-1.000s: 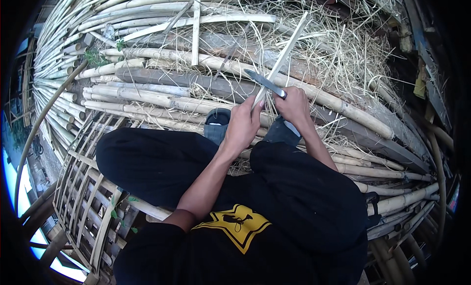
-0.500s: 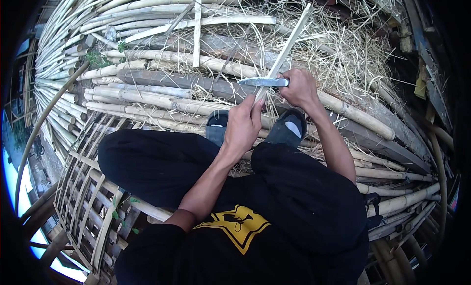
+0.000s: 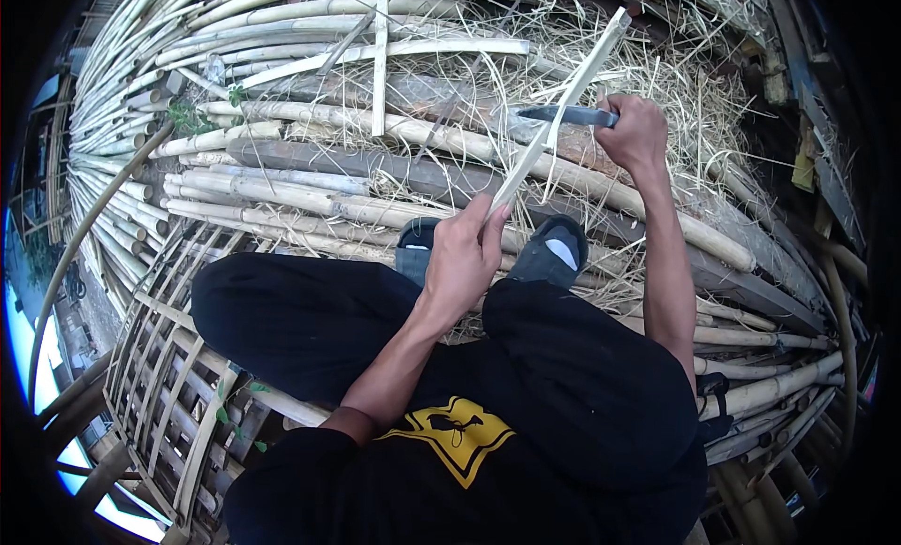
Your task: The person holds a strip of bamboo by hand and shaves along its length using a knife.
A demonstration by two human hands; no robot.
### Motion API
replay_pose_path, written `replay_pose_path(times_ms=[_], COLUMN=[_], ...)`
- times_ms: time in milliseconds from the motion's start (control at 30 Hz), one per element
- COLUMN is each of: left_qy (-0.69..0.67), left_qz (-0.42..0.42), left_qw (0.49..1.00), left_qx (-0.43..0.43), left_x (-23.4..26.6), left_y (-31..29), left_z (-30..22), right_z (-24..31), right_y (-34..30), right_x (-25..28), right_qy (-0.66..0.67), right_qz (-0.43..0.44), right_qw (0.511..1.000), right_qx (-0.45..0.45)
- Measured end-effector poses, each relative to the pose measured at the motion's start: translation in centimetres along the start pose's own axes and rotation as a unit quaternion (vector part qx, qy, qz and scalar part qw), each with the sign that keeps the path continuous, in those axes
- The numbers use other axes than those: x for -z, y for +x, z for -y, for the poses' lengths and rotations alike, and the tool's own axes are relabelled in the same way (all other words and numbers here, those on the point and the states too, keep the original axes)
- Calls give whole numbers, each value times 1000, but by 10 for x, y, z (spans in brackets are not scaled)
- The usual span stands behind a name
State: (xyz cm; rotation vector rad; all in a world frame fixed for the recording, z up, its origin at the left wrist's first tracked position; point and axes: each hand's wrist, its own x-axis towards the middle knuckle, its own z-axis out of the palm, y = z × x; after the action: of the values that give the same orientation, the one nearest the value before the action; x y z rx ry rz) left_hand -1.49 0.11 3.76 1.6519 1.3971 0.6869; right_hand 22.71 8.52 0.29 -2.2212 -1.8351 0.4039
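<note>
My left hand [image 3: 460,259] is closed round the near end of a pale bamboo strip [image 3: 584,76], which slants up and away to the right. In my right hand [image 3: 636,132] is the handle of a knife [image 3: 572,115], gripped in a fist. The knife's broad grey blade points left and lies across the strip about midway along it. A thin shaving curls from the strip's edge just below the blade. Beneath my hands are my two dark sandals [image 3: 554,254], set on the bamboo poles.
Long bamboo poles [image 3: 319,198] cover the ground, fanning out at the left. Loose shavings [image 3: 694,123] pile up at the far right. Two split strips [image 3: 380,67] lie crossed ahead. A woven bamboo lattice [image 3: 169,357] stands at my left, and a curved rod [image 3: 80,235] rises beside it.
My right hand and the knife have moved away from me and to the right along the strip. The strip's far end has shifted slightly right. My left hand keeps its hold.
</note>
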Motion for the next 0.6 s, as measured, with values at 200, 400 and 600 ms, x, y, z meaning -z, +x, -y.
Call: replay_pose_path(times_ms=[200,400,600], left_qy=[-21,-59,-289], left_qz=[-7,19,63], left_qw=[999,997,943], left_qx=[33,47,151], left_x=[7,8,6], left_y=[-20,-7,2], left_z=[16,12,19], right_z=[-152,-118,11], right_y=[41,2,-62], right_x=[75,108,29], right_qy=[296,427,280], right_qz=[-249,-62,81], right_qw=[890,878,957], right_qx=[-241,-206,-2])
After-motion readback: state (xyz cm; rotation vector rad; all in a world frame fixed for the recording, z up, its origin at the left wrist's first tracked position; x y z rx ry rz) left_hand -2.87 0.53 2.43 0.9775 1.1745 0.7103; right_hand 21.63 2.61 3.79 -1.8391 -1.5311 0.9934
